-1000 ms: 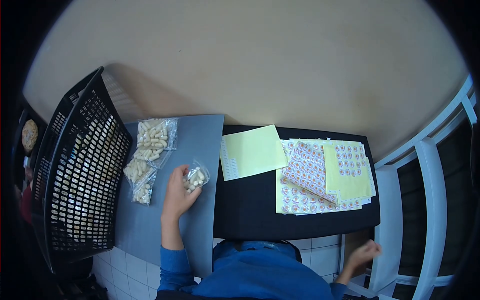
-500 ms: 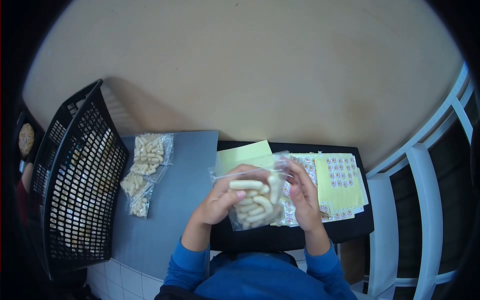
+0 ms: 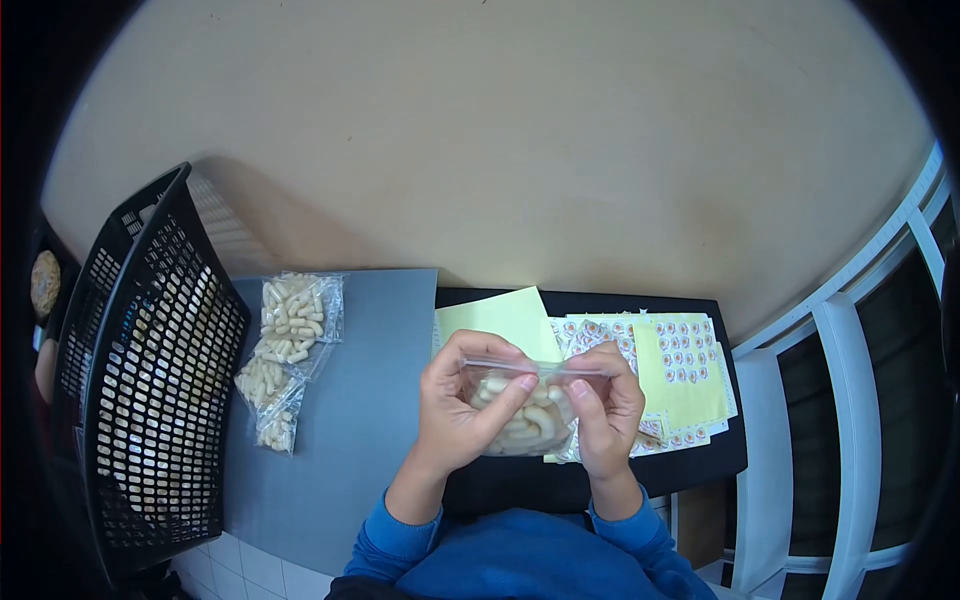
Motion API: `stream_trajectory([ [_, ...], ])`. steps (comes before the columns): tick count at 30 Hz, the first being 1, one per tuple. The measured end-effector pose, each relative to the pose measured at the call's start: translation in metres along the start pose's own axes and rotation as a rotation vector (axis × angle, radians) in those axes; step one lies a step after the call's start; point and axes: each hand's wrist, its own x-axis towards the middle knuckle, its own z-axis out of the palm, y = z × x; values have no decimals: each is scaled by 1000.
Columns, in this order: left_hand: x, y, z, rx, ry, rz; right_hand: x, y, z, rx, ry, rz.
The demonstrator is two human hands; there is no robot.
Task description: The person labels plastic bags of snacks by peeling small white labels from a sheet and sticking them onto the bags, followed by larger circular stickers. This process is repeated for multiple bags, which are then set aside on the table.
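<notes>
A clear zip bag (image 3: 525, 422) with pale, curved, finger-like pieces hangs between my two hands, over the black table. My left hand (image 3: 465, 400) pinches the bag's top edge on its left side, thumb in front. On the right side, my right hand (image 3: 606, 405) pinches the same zip edge between thumb and fingers. Behind the hands lie a yellow sheet (image 3: 500, 312) and several sticker sheets (image 3: 684, 347) with rows of small round labels.
Filled clear bags (image 3: 292, 308) lie on the grey tabletop (image 3: 365, 400) at the left. A tall black perforated basket (image 3: 165, 370) holding pale pieces stands at the far left. White curved rails (image 3: 842, 420) run along the right, and a beige wall rises behind.
Both hands have come together at the bag's top edge. The bag now hangs more level, and its zip strip lies straight between my thumbs.
</notes>
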Motion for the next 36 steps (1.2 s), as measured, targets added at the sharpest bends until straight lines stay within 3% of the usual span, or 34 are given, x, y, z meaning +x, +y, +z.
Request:
stream_trajectory([
  [5, -1, 0, -3, 98, -85, 129, -2, 0, -7, -111, -52, -75],
  [18, -8, 3, 6, 36, -56, 83, -2, -3, -2, -202, -63, -132],
  [30, -10, 6, 7, 109, 11, 140, -5, -3, 8, -227, 11, -156],
  [33, -8, 5, 3, 210, -38, 229, -6, -3, 7, -237, -22, -155],
  [36, -7, 11, 7, 84, -6, 136, -4, -6, 11, -142, -23, -136],
])
